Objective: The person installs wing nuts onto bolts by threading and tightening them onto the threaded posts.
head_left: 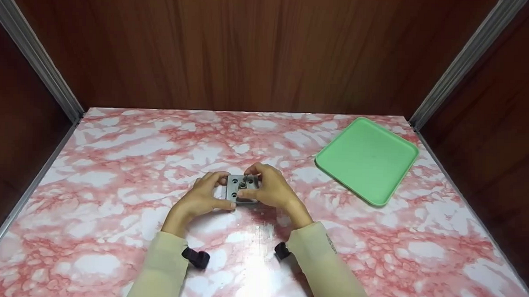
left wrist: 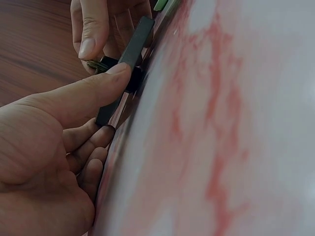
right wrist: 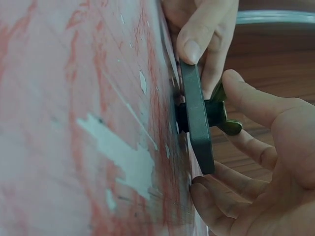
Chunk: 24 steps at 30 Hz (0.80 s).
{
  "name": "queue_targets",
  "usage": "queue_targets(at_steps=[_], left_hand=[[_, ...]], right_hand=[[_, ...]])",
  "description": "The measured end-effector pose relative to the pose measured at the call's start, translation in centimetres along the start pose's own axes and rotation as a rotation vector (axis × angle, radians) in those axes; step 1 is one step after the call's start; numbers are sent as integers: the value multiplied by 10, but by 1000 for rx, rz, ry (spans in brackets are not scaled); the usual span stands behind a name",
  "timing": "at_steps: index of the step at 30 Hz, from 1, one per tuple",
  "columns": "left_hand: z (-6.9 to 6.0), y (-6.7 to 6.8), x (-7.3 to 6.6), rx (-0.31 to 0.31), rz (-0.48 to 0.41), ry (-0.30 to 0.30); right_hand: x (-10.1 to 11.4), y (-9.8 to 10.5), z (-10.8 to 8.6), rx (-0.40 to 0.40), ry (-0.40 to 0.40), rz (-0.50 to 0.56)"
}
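A grey square plate [head_left: 230, 189] with round holes near its corners is held just above the table. My left hand [head_left: 200, 197] grips its left side, thumb on the near edge and fingers at the far edge. A brass-coloured wing nut [right wrist: 232, 127] sits on a dark hub at the plate's centre, and a dark stub shows beneath the plate in the right wrist view. My right hand [head_left: 277, 189] pinches the wing nut, its thumb at one wing and a finger by the other. The remaining right fingers lie by the plate's edge.
A light green tray [head_left: 369, 160] lies on the right of the red-and-white marbled table [head_left: 113, 196]. Brown wood-grain panels [head_left: 250, 51] with metal corner strips enclose the back and sides.
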State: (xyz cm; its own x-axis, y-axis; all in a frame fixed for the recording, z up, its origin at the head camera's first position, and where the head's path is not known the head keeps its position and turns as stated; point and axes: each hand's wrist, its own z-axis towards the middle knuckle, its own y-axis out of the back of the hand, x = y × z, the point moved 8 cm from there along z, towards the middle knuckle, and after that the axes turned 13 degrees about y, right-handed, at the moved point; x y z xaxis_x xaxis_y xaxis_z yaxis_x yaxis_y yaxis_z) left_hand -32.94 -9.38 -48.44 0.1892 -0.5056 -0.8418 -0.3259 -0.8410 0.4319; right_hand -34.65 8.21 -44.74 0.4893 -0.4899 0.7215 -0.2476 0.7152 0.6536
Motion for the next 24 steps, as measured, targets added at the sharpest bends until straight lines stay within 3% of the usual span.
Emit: queue_targets(at_steps=[16, 24], left_hand=[[-1, 0, 1, -10, 16, 16], [0, -1, -1, -12, 11, 6]], right_hand=[[2, 0, 0, -14, 7, -11], [0, -1, -1, 41, 10, 34]])
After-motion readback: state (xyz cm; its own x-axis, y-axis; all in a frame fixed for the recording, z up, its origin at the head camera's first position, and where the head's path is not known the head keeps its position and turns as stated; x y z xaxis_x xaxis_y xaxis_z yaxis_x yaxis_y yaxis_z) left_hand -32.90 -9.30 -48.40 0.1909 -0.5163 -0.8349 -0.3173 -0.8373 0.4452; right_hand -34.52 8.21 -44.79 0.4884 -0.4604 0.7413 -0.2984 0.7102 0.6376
